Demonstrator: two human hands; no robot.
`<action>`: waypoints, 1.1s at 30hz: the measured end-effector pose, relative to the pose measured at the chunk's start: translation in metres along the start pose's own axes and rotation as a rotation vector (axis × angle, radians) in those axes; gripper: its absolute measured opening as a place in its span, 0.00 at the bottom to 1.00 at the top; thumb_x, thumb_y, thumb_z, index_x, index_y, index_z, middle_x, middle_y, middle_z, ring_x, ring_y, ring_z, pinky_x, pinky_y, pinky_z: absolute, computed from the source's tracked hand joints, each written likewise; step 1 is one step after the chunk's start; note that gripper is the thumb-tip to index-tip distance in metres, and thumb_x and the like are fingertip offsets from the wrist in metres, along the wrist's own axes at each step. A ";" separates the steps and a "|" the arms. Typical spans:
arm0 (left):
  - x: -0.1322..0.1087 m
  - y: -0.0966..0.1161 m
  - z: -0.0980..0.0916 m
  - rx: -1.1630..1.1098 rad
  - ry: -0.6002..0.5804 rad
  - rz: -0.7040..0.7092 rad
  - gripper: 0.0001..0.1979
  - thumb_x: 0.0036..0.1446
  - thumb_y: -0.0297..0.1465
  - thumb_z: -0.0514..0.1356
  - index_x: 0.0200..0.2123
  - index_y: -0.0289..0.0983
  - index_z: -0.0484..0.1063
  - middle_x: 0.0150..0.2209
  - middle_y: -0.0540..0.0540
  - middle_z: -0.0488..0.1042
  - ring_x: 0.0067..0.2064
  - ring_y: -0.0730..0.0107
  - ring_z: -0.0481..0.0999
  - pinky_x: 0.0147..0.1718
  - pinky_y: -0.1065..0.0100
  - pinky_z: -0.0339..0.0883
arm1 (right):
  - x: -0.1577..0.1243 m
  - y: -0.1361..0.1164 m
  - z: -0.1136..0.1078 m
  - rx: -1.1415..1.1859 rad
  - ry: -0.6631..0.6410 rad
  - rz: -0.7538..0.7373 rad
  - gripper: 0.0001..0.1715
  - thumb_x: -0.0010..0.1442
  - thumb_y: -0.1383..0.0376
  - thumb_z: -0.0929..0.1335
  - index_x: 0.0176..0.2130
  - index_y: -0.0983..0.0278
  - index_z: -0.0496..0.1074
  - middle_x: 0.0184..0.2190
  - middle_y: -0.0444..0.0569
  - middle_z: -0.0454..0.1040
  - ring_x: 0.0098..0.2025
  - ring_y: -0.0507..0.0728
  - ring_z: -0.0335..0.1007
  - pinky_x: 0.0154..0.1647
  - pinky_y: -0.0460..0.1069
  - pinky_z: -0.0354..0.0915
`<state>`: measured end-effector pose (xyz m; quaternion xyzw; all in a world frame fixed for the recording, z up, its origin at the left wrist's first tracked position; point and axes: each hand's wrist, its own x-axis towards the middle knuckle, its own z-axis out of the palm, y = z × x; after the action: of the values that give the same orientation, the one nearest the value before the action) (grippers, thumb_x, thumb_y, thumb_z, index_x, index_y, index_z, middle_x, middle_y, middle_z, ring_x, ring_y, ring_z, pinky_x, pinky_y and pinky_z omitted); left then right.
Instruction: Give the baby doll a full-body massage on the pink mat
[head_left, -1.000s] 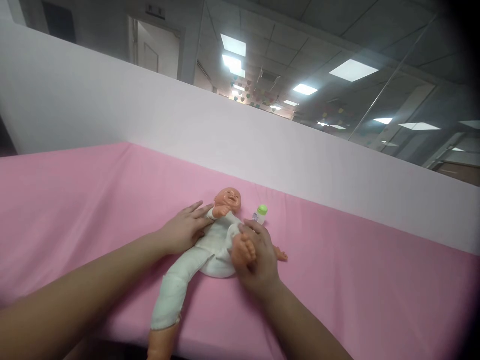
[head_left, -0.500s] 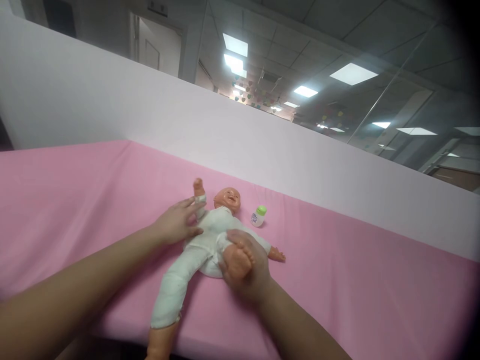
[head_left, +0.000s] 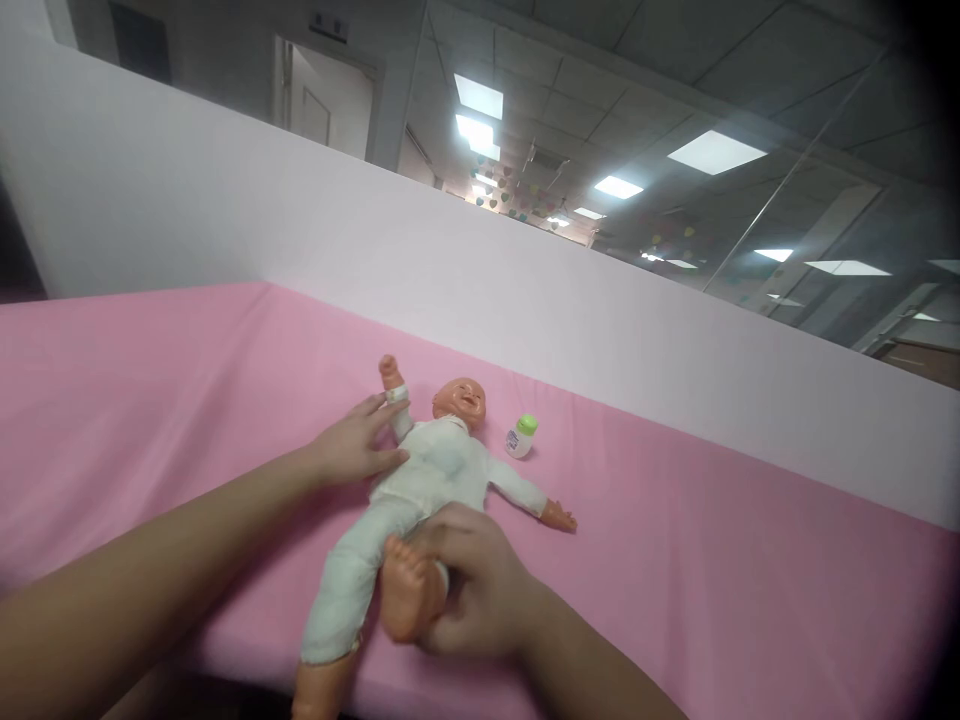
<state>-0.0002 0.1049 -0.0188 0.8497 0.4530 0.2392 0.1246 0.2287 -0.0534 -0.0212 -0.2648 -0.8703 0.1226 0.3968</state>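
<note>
A baby doll (head_left: 431,465) in a white cloth body lies on its back on the pink sheet (head_left: 637,560). My right hand (head_left: 487,580) is wrapped round the ankle of one bent leg, whose bare foot (head_left: 405,590) points up. That leg's upper part is hidden behind my fingers. My left hand (head_left: 360,440) lies against the doll's side and its raised arm, fingers stretched and apart. The other leg (head_left: 341,590) extends toward me. Beside the doll's head stands a small clear bottle (head_left: 520,438) with a green cap.
A white partition (head_left: 450,260) rises behind the pink-covered surface. Glass, ceiling lights (head_left: 718,152) and an open doorway (head_left: 330,105) show beyond it. The sheet has loose folds.
My right hand has drawn the doll's foot toward me and to the left, and the foot has turned. My left hand stays nearly in place. The view has shifted slightly.
</note>
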 end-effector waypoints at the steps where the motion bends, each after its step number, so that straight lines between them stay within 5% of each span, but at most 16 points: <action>1: -0.002 0.005 -0.001 0.018 -0.020 0.048 0.44 0.59 0.53 0.60 0.73 0.42 0.54 0.75 0.36 0.46 0.75 0.43 0.42 0.69 0.45 0.47 | -0.001 0.002 -0.004 -0.023 0.096 0.025 0.21 0.51 0.60 0.76 0.45 0.57 0.74 0.40 0.47 0.78 0.41 0.57 0.76 0.49 0.54 0.73; 6: -0.008 0.022 0.001 0.049 -0.126 0.331 0.34 0.62 0.49 0.59 0.69 0.49 0.62 0.74 0.45 0.51 0.75 0.46 0.43 0.71 0.44 0.40 | -0.006 0.024 -0.025 -0.220 0.522 0.296 0.29 0.59 0.64 0.72 0.60 0.58 0.69 0.60 0.58 0.67 0.62 0.66 0.67 0.58 0.63 0.70; 13: -0.010 0.024 0.001 0.037 -0.142 0.283 0.33 0.62 0.48 0.59 0.69 0.49 0.63 0.74 0.45 0.51 0.74 0.44 0.49 0.69 0.46 0.48 | 0.004 0.041 -0.031 0.005 0.175 0.496 0.37 0.56 0.66 0.74 0.63 0.54 0.66 0.58 0.50 0.73 0.60 0.63 0.70 0.59 0.60 0.70; 21: -0.006 0.021 0.001 -0.103 -0.021 0.082 0.38 0.61 0.51 0.58 0.71 0.44 0.60 0.70 0.41 0.60 0.69 0.46 0.61 0.65 0.52 0.58 | 0.003 0.023 -0.030 0.078 0.207 0.266 0.28 0.55 0.63 0.76 0.55 0.58 0.72 0.57 0.53 0.73 0.62 0.63 0.68 0.64 0.61 0.65; 28: 0.011 -0.012 0.004 -0.207 0.042 -0.271 0.36 0.58 0.50 0.58 0.67 0.44 0.62 0.52 0.42 0.79 0.55 0.51 0.77 0.52 0.59 0.68 | 0.012 0.003 -0.040 0.325 -0.381 0.185 0.30 0.46 0.53 0.81 0.47 0.56 0.76 0.53 0.48 0.75 0.54 0.59 0.74 0.60 0.55 0.67; 33: 0.009 -0.006 0.000 -0.088 0.029 -0.292 0.32 0.58 0.49 0.57 0.63 0.45 0.66 0.47 0.43 0.80 0.49 0.50 0.79 0.45 0.60 0.69 | 0.008 -0.012 -0.027 0.065 -0.372 0.133 0.27 0.47 0.57 0.80 0.46 0.55 0.74 0.49 0.42 0.78 0.53 0.58 0.74 0.63 0.56 0.61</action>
<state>-0.0006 0.1157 -0.0191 0.7650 0.5626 0.2503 0.1887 0.2400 -0.0589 0.0066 -0.2816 -0.9047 0.2234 0.2286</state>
